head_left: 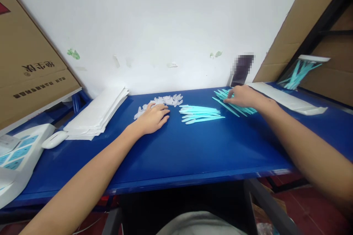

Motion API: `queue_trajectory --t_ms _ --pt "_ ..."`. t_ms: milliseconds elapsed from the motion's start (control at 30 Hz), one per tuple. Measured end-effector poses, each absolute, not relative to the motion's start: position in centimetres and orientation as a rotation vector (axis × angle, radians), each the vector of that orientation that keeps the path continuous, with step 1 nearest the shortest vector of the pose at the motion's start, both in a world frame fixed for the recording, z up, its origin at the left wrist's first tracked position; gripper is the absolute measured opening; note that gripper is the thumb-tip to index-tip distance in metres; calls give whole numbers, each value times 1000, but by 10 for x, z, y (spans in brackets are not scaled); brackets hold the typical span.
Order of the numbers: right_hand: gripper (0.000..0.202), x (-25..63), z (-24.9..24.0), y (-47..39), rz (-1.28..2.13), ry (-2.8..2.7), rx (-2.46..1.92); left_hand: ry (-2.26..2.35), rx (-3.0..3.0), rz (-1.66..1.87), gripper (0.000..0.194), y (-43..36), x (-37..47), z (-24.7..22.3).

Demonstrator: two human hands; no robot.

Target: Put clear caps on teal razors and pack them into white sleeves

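Observation:
My left hand [154,118] lies palm down at the near edge of a pile of small translucent white caps [172,100]. Its fingers are stretched to the right and a little apart, with nothing visible in them. To the right, my right hand [242,95] is bent over a loose heap of slim turquoise sticks [230,108], thumb and fingers curled together at the heap. What its fingertips pinch, if anything, is hidden. Between the hands lies a flatter row of turquoise sticks [201,114], their pale, wider ends toward the left.
Stacked white sheets or sleeves [96,114] lie on the blue table [176,154] at left, beside a white mouse-shaped object [55,139] and a white device [33,154]. At right are a flat white packet [289,99], a clear bag of turquoise sticks [299,73] and a dark phone-like object [239,75].

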State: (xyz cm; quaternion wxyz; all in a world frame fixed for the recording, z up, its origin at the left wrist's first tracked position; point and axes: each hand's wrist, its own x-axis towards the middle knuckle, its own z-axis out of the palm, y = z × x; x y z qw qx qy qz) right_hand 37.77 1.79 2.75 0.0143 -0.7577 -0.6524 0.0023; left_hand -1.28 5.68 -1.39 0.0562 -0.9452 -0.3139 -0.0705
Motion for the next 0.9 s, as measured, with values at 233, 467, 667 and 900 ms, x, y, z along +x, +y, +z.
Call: queue_trajectory --t_ms 233,467,667,900 --pt "25 380 20 21 41 -2046 -2390 -869 -2984 -286 43 47 -9 -5" --pt "29 378 22 21 -56 -2033 -2385 -916 -2909 -376 47 51 -13 -9" --pt "33 341 28 4 69 -2108 -1734 -1053 -2896 -172 70 58 -15 -13" --pt "26 308 23 -9 309 -1985 -1494 -1138 -2839 -86 70 63 -5 -11"
